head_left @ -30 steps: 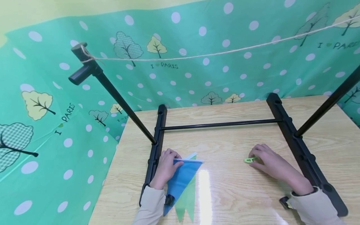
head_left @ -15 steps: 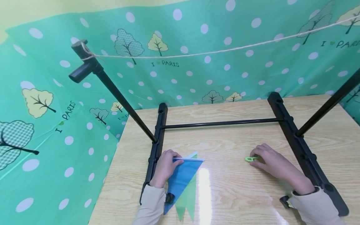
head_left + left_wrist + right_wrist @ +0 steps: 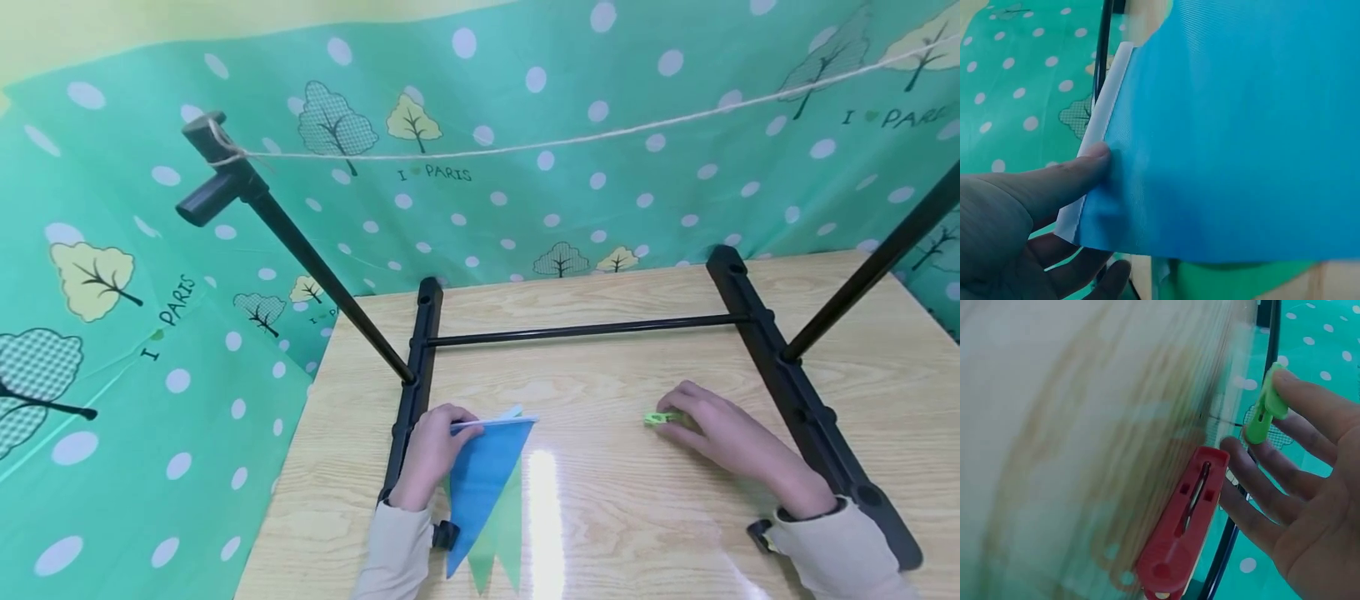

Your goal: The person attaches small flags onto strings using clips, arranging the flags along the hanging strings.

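Note:
My left hand (image 3: pixel 429 454) pinches the white-edged top corner of a blue triangular pennant (image 3: pixel 483 483) at the left of the head view. Under it lies a green pennant (image 3: pixel 510 521) with pointed tails, partly covered. In the left wrist view the thumb presses on the pennant's white hem (image 3: pixel 1107 103). To the right, my right hand (image 3: pixel 716 429) holds a light green clothespin (image 3: pixel 657 418) between thumb and fingers, a little above the table. A red clothespin (image 3: pixel 1185 525) shows large in the right wrist view, close to the other fingers; whether they touch it I cannot tell.
A black frame stands on the wooden table (image 3: pixel 600 392), with a left foot bar (image 3: pixel 422 350), a right foot bar (image 3: pixel 787 383) and a crossbar (image 3: pixel 592 332). Slanting posts rise from it, and a white string (image 3: pixel 510 150) runs across above. Green patterned cloth (image 3: pixel 450 225) hangs behind.
My left hand has shifted slightly left with the blue pennant, which now covers more of the green pennant's white edge. The green clothespin has turned a little in my right hand.

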Tool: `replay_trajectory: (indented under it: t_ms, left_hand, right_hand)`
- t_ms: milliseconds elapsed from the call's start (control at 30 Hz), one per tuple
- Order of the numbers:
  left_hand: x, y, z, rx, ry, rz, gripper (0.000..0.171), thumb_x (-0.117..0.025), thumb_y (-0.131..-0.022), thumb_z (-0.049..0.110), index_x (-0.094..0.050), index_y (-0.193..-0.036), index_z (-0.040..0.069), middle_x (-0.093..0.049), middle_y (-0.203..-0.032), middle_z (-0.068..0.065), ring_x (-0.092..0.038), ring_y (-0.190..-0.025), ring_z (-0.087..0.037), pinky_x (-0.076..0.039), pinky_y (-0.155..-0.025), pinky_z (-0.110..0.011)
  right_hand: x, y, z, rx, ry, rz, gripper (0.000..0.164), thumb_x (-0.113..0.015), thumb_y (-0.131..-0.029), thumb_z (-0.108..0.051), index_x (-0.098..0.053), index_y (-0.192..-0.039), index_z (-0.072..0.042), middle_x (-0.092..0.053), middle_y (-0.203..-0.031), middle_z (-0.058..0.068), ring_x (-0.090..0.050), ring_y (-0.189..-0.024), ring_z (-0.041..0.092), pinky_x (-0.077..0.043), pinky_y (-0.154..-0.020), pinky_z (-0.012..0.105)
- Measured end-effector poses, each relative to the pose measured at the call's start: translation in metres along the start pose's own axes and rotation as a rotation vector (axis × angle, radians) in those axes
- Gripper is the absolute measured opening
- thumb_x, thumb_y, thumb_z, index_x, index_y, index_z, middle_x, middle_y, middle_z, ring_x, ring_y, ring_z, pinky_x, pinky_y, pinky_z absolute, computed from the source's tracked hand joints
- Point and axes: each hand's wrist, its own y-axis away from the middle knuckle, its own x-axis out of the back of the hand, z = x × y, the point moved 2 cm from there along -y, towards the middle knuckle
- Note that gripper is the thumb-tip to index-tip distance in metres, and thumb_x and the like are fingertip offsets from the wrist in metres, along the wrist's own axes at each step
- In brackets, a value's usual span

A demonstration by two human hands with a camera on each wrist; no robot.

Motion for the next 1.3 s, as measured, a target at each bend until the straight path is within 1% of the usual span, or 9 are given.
replay_trajectory:
  t_ms: [133,267,367,500,633,733,867,1100,1300]
  left_hand:
    - [0.002,0.004,0.001,-0.022,0.045,-0.023,0.011,-0.073,-0.091,0.023,-0.076,-0.095,0.013,-0.074,-0.095,-0.001,-0.067,-0.082,-0.012,-0.057,-0.074,-0.035]
    - [0.004,0.008,0.003,-0.052,0.101,-0.046,0.013,-0.073,-0.091,0.023,-0.076,-0.096,0.012,-0.074,-0.095,-0.003,-0.066,-0.081,-0.012,-0.057,-0.073,-0.034]
    - [0.007,0.009,0.004,-0.057,0.134,-0.034,0.011,-0.073,-0.091,0.023,-0.076,-0.094,0.013,-0.074,-0.093,-0.001,-0.065,-0.079,-0.011,-0.056,-0.072,-0.033]
    - [0.012,0.01,0.004,-0.07,0.153,-0.022,0.013,-0.073,-0.091,0.025,-0.076,-0.095,0.012,-0.074,-0.092,0.0,-0.065,-0.078,-0.01,-0.056,-0.071,-0.032]
    - [0.016,0.01,0.004,-0.076,0.165,0.003,0.017,-0.073,-0.091,0.028,-0.076,-0.096,0.013,-0.073,-0.091,0.0,-0.064,-0.077,-0.01,-0.055,-0.071,-0.031]
    - [0.019,0.01,0.005,-0.074,0.184,0.027,0.018,-0.073,-0.09,0.03,-0.076,-0.095,0.014,-0.073,-0.09,0.001,-0.064,-0.077,-0.01,-0.054,-0.072,-0.031]
    - [0.023,0.011,0.008,-0.075,0.217,0.035,0.018,-0.073,-0.09,0.032,-0.076,-0.095,0.015,-0.073,-0.09,0.003,-0.064,-0.077,-0.009,-0.054,-0.072,-0.029]
    - [0.032,0.012,0.013,-0.084,0.259,0.044,0.015,-0.073,-0.09,0.031,-0.077,-0.094,0.017,-0.074,-0.09,0.004,-0.066,-0.078,-0.009,-0.054,-0.074,-0.03]
    - [0.04,0.015,0.018,-0.07,0.282,0.036,0.015,-0.073,-0.091,0.031,-0.077,-0.095,0.017,-0.074,-0.092,0.003,-0.066,-0.08,-0.009,-0.055,-0.079,-0.034]
  right_hand:
    - [0.002,0.005,-0.003,-0.021,0.009,-0.003,0.017,-0.066,-0.096,-0.018,-0.066,-0.112,-0.012,-0.066,-0.107,0.004,-0.065,-0.099,0.024,-0.054,-0.081,0.045]
    - [0.005,0.009,-0.004,-0.027,0.044,0.029,0.014,-0.06,-0.101,-0.02,-0.064,-0.111,-0.012,-0.06,-0.102,-0.001,-0.059,-0.088,0.015,-0.052,-0.075,0.038]
    - [0.007,0.008,-0.007,-0.019,0.048,0.05,0.016,-0.058,-0.102,-0.023,-0.063,-0.113,-0.012,-0.056,-0.098,-0.004,-0.052,-0.081,0.008,-0.049,-0.068,0.031]
    - [0.009,0.004,-0.011,-0.016,0.016,0.083,0.021,-0.065,-0.098,-0.022,-0.062,-0.115,-0.011,-0.06,-0.099,-0.003,-0.057,-0.083,0.01,-0.05,-0.067,0.03]
    - [0.011,0.001,-0.015,-0.007,-0.015,0.131,0.022,-0.071,-0.093,-0.02,-0.063,-0.112,-0.012,-0.064,-0.103,0.001,-0.061,-0.089,0.016,-0.053,-0.072,0.036]
    - [0.013,-0.001,-0.017,0.024,-0.032,0.156,0.021,-0.074,-0.091,-0.02,-0.065,-0.109,-0.014,-0.063,-0.105,0.0,-0.061,-0.092,0.017,-0.054,-0.076,0.039]
    - [0.015,-0.003,-0.021,0.055,-0.064,0.17,0.022,-0.077,-0.087,-0.017,-0.069,-0.107,-0.015,-0.062,-0.101,-0.003,-0.06,-0.09,0.015,-0.054,-0.075,0.037]
    - [0.022,-0.007,-0.029,0.005,-0.16,0.176,0.036,-0.08,-0.084,-0.021,-0.065,-0.115,-0.009,-0.067,-0.102,-0.001,-0.064,-0.091,0.016,-0.055,-0.079,0.042]
    - [0.027,-0.011,-0.033,0.05,-0.187,0.245,0.028,-0.082,-0.083,-0.023,-0.069,-0.107,-0.014,-0.069,-0.098,-0.006,-0.064,-0.086,0.01,-0.055,-0.075,0.029]
